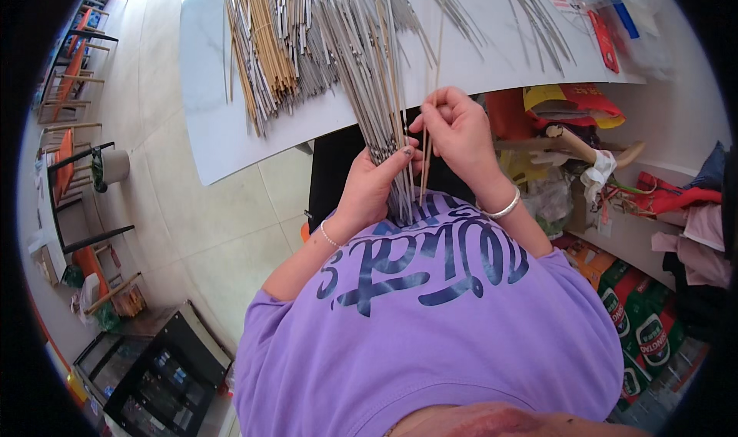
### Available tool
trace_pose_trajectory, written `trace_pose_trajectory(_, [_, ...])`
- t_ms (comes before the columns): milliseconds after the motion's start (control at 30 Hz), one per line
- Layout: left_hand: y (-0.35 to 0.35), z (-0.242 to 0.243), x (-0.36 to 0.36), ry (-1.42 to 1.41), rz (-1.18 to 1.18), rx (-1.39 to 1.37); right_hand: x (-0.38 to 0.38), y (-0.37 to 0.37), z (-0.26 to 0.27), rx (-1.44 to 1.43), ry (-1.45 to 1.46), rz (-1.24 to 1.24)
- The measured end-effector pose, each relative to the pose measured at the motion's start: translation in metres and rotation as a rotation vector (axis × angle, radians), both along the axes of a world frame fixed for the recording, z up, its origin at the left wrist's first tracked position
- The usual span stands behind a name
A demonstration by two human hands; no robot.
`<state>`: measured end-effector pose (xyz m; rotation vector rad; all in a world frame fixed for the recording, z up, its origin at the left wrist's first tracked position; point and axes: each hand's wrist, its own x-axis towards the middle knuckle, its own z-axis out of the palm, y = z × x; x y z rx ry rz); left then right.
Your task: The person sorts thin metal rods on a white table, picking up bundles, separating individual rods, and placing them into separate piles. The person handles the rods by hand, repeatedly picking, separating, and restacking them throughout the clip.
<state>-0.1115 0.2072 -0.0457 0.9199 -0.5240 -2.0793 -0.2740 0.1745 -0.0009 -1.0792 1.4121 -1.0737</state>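
Note:
My left hand (pixel 372 183) is closed around a thick bundle of metal skewers (pixel 360 85) mixed with a few bamboo ones; their lower ends reach my purple shirt and the upper ends lie over the white table (pixel 213 149). Just right of the bundle, my right hand (pixel 455 123) pinches thin bamboo skewers (pixel 425 166) between thumb and fingers. A pile of bamboo skewers (pixel 271 62) and metal skewers lies on the table beyond my left hand. Smaller groups of metal skewers (pixel 536 27) are spread toward the table's right side.
A red object (pixel 603 42) and clear plastic bags (pixel 646 10) lie at the table's right end. Below are bags, a wooden branch-like piece (pixel 576 143) and beer cartons (pixel 640 316). Chairs (pixel 69 166) and a black-framed glass cabinet (pixel 155 373) stand on the left.

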Motion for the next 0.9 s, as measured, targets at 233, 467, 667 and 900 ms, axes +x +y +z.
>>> trace_pose_trajectory(233, [0.002, 0.004, -0.003, -0.042, 0.095, -0.002, 0.002, -0.002, -0.006, -0.093, 0.086, 0.031])
trace_pose_trajectory(467, [-0.001, 0.000, -0.002, 0.087, 0.144, 0.028, 0.015, 0.000, 0.000, 0.002, 0.032, 0.043])
trace_pose_trajectory(667, [-0.002, 0.004, 0.000, 0.066, 0.115, -0.021, 0.011, -0.006, 0.001, 0.074, -0.005, 0.072])
trace_pose_trajectory(900, [-0.004, 0.008, 0.001, 0.118, 0.115, 0.065, 0.008, -0.001, -0.008, 0.016, -0.054, -0.001])
